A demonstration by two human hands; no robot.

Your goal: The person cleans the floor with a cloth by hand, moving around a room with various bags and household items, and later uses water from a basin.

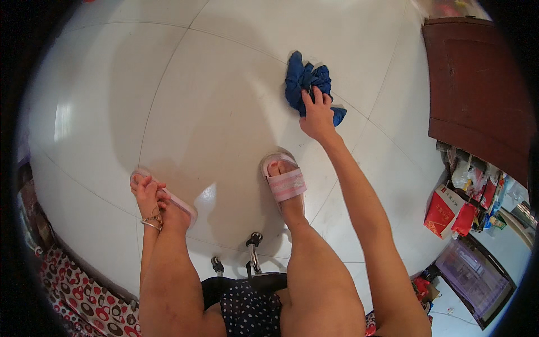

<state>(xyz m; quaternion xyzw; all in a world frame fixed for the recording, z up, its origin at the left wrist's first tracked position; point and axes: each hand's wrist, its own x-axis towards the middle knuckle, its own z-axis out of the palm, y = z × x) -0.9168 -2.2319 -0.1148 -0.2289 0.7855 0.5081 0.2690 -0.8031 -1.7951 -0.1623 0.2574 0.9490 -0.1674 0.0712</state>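
Observation:
A crumpled dark blue cloth [296, 84] lies on the pale tiled floor, up and to the right of my feet. My right hand [319, 115] reaches down onto it, fingers bent and gripping its folds. Down at my left foot, my left hand [147, 194] hangs over the slipper [182, 206], its fingers loosely apart and holding nothing; a bracelet [151, 220] circles that wrist. Whether those fingers touch the foot or the slipper is hard to tell. On my right foot is a pink striped slipper [286, 184].
I sit on a chair with metal caster legs [254, 247]. To the right stands a dark red-brown wooden cabinet [483, 84], with a red and white box [443, 212] and plastic bags below it. Patterned red fabric [84, 292] hangs at the lower left.

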